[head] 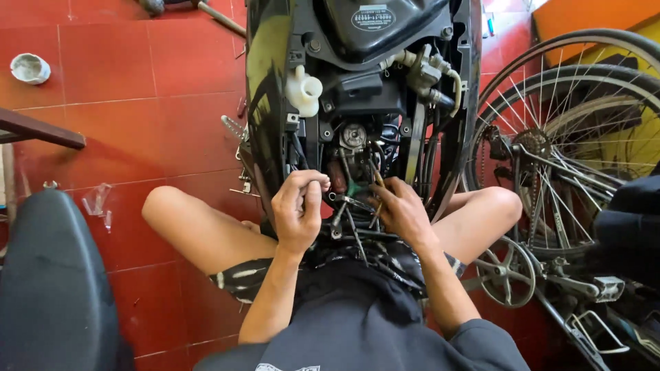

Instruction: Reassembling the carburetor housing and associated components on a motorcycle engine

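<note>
Reaching into the scooter's open engine bay [357, 137], we curl our left hand [297, 209] around cables [344, 206], while our right hand [402, 209] pinches a thin tool [377, 180].

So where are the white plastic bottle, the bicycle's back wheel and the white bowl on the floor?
white plastic bottle [303, 90], head view, on its body.
bicycle wheel [496, 102], head view, on its tyre.
white bowl [29, 68], head view, on its rim.
</note>
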